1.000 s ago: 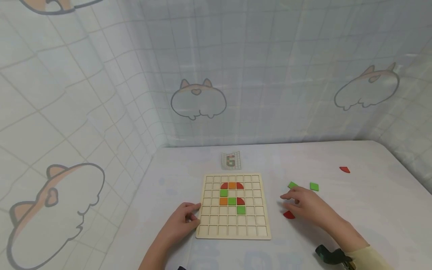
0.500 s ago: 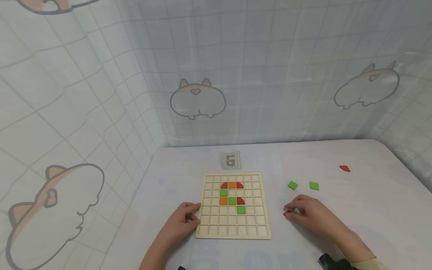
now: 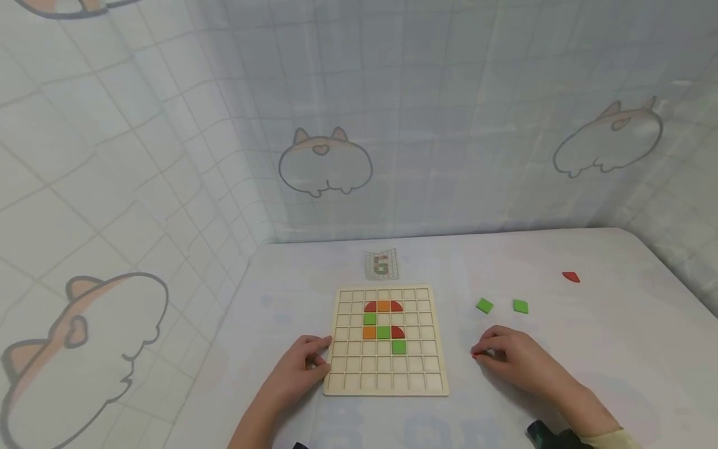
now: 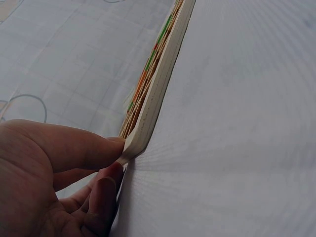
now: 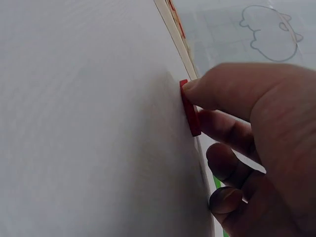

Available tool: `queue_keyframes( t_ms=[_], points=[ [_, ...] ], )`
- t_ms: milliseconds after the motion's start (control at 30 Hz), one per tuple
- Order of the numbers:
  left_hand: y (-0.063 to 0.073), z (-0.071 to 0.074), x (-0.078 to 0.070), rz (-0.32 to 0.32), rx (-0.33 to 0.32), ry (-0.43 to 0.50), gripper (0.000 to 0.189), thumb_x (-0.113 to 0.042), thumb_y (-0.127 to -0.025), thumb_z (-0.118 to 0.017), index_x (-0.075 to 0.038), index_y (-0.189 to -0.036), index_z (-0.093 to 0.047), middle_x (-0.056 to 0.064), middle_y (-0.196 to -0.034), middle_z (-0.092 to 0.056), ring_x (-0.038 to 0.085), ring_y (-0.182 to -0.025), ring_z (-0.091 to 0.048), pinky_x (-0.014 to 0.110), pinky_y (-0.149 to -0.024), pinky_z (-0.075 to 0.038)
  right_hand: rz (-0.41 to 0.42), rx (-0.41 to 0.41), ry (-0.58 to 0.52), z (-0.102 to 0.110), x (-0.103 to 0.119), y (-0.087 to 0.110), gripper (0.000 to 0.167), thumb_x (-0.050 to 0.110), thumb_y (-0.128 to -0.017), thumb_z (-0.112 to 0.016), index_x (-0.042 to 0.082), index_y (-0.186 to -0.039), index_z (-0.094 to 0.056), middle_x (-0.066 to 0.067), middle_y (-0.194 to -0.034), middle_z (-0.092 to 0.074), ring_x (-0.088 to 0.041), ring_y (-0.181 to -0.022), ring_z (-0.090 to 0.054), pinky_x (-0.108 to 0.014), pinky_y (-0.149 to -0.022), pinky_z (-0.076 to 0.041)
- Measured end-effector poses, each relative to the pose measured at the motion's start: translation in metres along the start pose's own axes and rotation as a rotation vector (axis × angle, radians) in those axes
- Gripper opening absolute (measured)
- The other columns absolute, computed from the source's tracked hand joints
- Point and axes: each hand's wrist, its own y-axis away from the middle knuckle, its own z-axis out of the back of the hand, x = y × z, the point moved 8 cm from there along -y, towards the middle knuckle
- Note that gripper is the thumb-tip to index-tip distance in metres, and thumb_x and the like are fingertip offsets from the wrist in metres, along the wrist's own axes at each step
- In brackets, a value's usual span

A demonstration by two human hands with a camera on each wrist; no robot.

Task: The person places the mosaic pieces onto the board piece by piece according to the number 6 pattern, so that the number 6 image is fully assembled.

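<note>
A wooden grid board [image 3: 387, 385] lies in front of me, with red, orange and green pieces in several of its upper and middle cells. My left hand [image 3: 300, 365] holds the board's left edge. In the left wrist view, the thumb [image 4: 98, 150] bears on the board's corner and the other fingers curl close below it. To the board's right, my right hand [image 3: 518, 355] pinches a red quarter-circle piece [image 5: 190, 111] between thumb and fingers, low over the table. Only a sliver of that piece shows in the head view.
Two green square tiles [image 3: 485, 305] lie beyond the right hand. Another red quarter-circle piece [image 3: 571, 277] sits farther off at the right. Behind the board is a small pattern card [image 3: 381, 265]. A patterned cloth [image 3: 437, 187] rises behind the table.
My right hand came down and back from near the green tiles to the red quarter-circle piece and now pinches it. The left hand has stayed at the board's edge.
</note>
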Motion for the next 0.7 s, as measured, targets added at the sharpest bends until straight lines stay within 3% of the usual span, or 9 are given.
queue_keyframes(
  t_ms=[200,500,700],
  points=[
    [-0.0008,0.0019,-0.0002,0.007,-0.011,-0.002,0.051,-0.008,-0.084,-0.076,-0.009,-0.134,-0.063,0.001,-0.115,-0.054,0.014,-0.085,-0.055,0.026,-0.071,-0.045,0.028,0.001,-0.005,-0.0003,0.0034,0.0004,0.021,0.012,-0.083,-0.079,0.030,-0.094,-0.077,0.021,-0.094,-0.057,-0.001,-0.086,-0.055,-0.027,-0.075,-0.051],
    [-0.0007,0.0014,-0.0008,0.010,-0.011,0.000,0.051,-0.008,-0.084,-0.076,-0.009,-0.134,-0.063,0.001,-0.115,-0.054,0.014,-0.085,-0.055,0.026,-0.070,-0.045,-0.101,-0.035,0.047,0.0014,-0.0043,0.0016,0.023,0.033,-0.079,-0.084,0.026,-0.099,-0.076,0.019,-0.093,-0.058,-0.002,-0.084,-0.054,-0.028,-0.076,-0.050],
    [-0.0007,0.0011,-0.0001,0.012,-0.015,-0.006,0.051,-0.008,-0.084,-0.076,-0.010,-0.133,-0.063,0.000,-0.114,-0.053,0.014,-0.085,-0.054,0.026,-0.071,-0.045,-0.125,-0.031,0.048,-0.0010,-0.0057,0.0022,0.017,0.030,-0.079,-0.084,0.029,-0.094,-0.075,0.018,-0.090,-0.057,-0.002,-0.082,-0.053,-0.028,-0.075,-0.050]
  ],
)
